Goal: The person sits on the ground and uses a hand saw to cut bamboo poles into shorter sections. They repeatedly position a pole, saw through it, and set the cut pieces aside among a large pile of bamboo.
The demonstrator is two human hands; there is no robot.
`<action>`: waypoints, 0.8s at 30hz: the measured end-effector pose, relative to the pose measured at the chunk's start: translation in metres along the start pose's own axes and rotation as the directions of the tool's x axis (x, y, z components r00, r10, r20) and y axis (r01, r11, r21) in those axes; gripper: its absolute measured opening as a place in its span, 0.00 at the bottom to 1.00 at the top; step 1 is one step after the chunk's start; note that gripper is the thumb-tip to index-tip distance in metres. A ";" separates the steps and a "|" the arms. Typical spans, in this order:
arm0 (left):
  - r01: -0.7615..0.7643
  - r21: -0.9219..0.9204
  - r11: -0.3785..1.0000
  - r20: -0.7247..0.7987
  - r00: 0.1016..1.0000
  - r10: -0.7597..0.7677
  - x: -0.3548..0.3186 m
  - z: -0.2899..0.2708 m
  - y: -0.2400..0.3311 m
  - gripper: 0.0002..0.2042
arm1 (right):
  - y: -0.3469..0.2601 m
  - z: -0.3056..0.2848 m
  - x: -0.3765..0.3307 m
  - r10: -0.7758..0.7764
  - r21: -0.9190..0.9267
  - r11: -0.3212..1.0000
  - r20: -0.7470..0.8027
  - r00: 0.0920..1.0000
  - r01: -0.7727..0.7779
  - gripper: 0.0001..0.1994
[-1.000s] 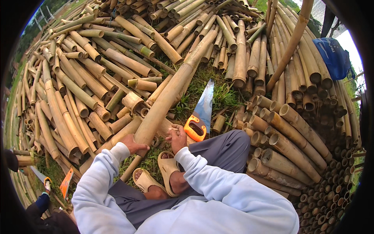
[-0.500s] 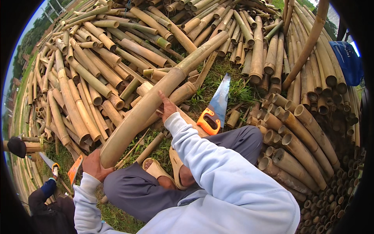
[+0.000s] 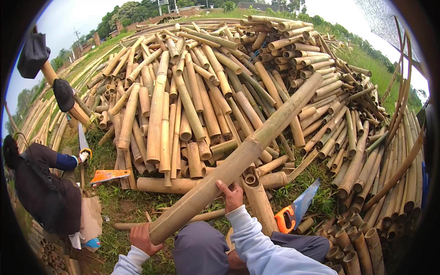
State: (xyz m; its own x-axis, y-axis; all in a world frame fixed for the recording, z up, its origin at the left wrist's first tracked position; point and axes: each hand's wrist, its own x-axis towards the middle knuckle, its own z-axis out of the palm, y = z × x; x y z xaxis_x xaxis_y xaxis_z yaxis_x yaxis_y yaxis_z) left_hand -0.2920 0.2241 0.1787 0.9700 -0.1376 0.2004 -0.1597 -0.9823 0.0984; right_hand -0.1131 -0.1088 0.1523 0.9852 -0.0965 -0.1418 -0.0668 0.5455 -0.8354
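Note:
A long, thick bamboo pole [image 3: 220, 181] slants from my lap up to the far right. My left hand [image 3: 144, 238] is wrapped round its near lower end. Partway along, my right hand [image 3: 232, 196] grips the pole from its right side, thumb on top. Below the pole, close to my right hand, a thick bamboo piece [image 3: 260, 204] stands at a slant on the ground. A handsaw [image 3: 303, 204] with an orange handle rests beside my right knee, blade pointing up and away.
A big heap of cut bamboo [image 3: 197, 91] fills the ground ahead. More poles [image 3: 403, 174] lean at the right, beside short pieces [image 3: 350, 247]. An orange flat tapered piece [image 3: 110, 176] lies left. Further left, a person [image 3: 46, 183] holds another saw [image 3: 83, 140].
My view has tilted up and shows more of the heap and the person at left. Both hands keep their hold on the bamboo pole.

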 end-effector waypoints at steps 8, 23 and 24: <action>0.147 -0.830 0.539 -0.064 0.933 -0.353 0.226 -0.001 0.027 0.41 | -0.193 0.161 0.136 -0.326 -0.430 0.749 0.423 0.845 0.504 0.65; -0.701 -0.365 0.612 -0.082 0.679 0.730 0.310 -0.022 0.223 0.25 | -0.098 -0.217 -0.200 -0.300 -0.814 0.579 -0.262 0.917 -0.043 0.17; -0.605 -0.450 0.656 0.038 0.721 0.691 0.294 -0.020 0.207 0.24 | -0.096 -0.238 -0.211 -0.348 -0.857 0.514 -0.251 0.903 -0.040 0.12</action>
State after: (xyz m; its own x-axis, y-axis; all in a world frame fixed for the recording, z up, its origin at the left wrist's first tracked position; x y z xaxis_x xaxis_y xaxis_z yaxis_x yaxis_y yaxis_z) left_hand -0.0435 -0.0174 0.2780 0.5965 -0.7833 0.1753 -0.7744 -0.5041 0.3823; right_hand -0.3518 -0.3391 0.1355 0.8734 -0.4861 0.0294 -0.2094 -0.4294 -0.8785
